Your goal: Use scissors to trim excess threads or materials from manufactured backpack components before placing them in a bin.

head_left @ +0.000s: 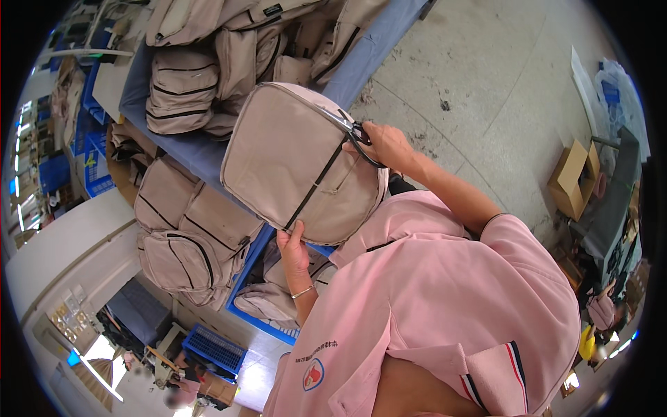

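Note:
A beige backpack (278, 149) with a black zip line across its panel is held in front of my body, tilted. My left hand (295, 256) pinches its lower edge near the end of the black zip, thumb on top. Scissors (363, 148) with black handles are in my right hand (386, 144), fingers wrapped around the handles. The metal blades lie along the bag's upper right edge; whether any thread is between them is too small to tell.
More beige backpacks (182, 90) pile on a blue-covered table (379, 52) ahead. Others (182, 254) lie at the left, beside a blue crate (278, 331) with bags inside. A cardboard box (575, 179) stands on the floor at right, and a blue basket (214, 349) at lower left.

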Action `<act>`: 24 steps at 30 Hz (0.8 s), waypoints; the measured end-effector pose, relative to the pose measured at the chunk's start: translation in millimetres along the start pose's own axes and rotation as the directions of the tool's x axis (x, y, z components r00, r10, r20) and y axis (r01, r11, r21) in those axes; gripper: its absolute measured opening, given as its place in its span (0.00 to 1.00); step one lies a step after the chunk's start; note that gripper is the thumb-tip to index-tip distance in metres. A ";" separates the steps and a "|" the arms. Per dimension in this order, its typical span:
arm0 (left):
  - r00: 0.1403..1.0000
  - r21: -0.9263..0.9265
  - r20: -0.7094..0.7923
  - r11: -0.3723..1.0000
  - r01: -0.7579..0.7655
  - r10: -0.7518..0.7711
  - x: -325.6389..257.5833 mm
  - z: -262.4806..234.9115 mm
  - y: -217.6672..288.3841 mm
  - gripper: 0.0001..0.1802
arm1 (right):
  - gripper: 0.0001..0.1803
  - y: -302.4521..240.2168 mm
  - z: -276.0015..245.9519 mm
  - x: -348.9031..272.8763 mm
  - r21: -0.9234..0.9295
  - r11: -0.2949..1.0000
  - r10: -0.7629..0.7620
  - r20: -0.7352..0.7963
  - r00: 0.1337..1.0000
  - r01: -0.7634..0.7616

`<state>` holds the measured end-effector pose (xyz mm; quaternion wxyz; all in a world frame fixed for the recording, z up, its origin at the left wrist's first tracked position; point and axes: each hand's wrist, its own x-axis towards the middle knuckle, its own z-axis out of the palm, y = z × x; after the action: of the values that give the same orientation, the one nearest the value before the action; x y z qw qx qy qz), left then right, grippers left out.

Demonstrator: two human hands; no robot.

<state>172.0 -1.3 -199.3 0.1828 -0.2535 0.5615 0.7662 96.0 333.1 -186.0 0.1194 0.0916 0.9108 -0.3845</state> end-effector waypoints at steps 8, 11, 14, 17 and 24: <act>0.991 0.051 -0.099 0.995 -0.083 0.088 -16.7 17.3 -10.8 0.21 | 0.38 6.1 6.5 19.1 0.240 0.969 0.065 -0.007 0.998 -0.061; 0.956 -0.019 -0.247 0.986 -0.168 0.158 -35.5 32.3 -28.4 0.16 | 0.37 15.6 16.0 16.1 0.346 0.932 0.128 -0.038 0.991 -0.108; 0.893 -0.196 -0.449 0.969 -0.148 0.046 -51.3 42.7 -37.8 0.15 | 0.36 19.0 31.7 -4.9 0.346 0.928 0.140 0.015 0.990 -0.137; 0.834 0.049 -0.506 0.972 -0.228 0.221 -46.1 29.6 -23.9 0.15 | 0.31 12.7 39.4 -29.5 0.479 0.842 0.158 0.218 0.963 -0.247; 0.529 0.672 -0.392 0.627 -0.393 0.752 -123.5 19.9 98.4 0.07 | 0.27 40.0 33.1 -23.4 0.749 0.634 0.120 0.151 0.981 -0.192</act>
<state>212.2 -11.5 -45.6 -0.2365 -0.2335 0.8188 0.4681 133.6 335.0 -228.8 0.1421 0.1949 0.6480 -0.7225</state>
